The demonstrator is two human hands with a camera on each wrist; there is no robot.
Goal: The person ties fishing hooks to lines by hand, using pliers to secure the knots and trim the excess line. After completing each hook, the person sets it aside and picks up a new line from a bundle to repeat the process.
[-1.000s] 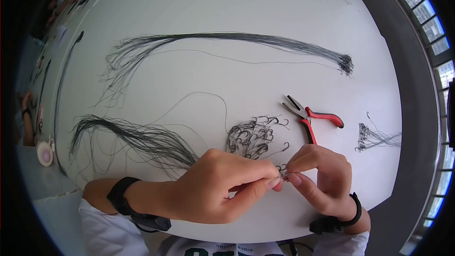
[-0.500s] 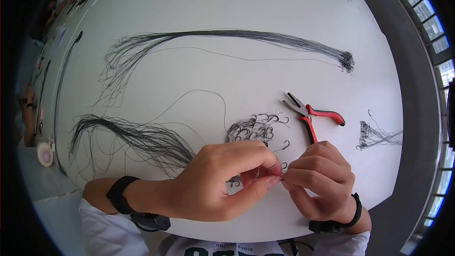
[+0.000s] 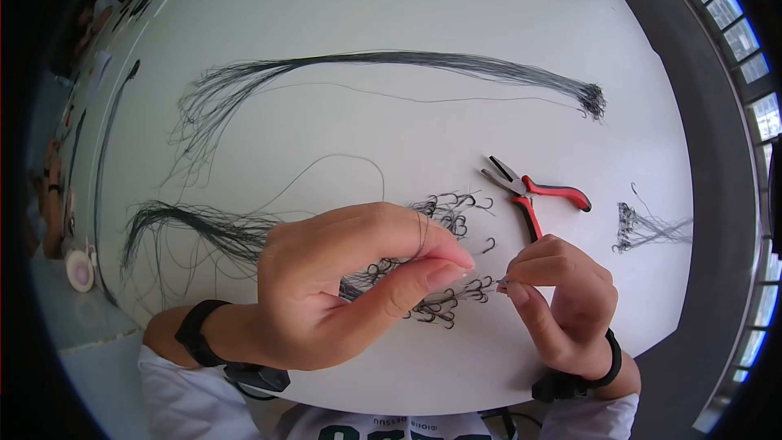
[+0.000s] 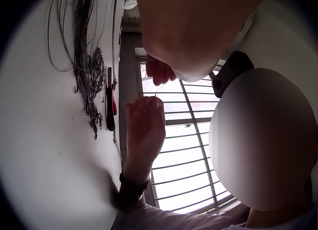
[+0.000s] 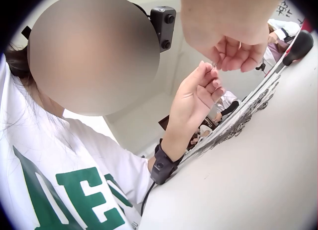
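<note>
My left hand (image 3: 350, 285) is over the near pile of fish hooks (image 3: 440, 307), thumb and index finger pinched together. A thin fishing line (image 3: 424, 232) crosses that index finger. To its right, my right hand (image 3: 566, 297) pinches a small fish hook (image 3: 503, 283) between thumb and index finger; the fingertips hide most of it. In the left wrist view the two hands are close together with a fine strand between them. The hook pile lies partly behind the left hand, and its long dark lines (image 3: 195, 224) fan out to the left.
Red-handled pliers (image 3: 528, 191) lie open beyond my right hand. A second bundle of lined hooks (image 3: 391, 58) stretches across the table behind. A smaller hook bundle (image 3: 631, 226) is at the right edge. A white roll (image 3: 80, 270) is at the left edge; another person's arm shows there.
The left hand has moved left and away from the right hand, with line now visible across its index finger. More of the hook pile shows. The right hand still pinches near the same spot.
</note>
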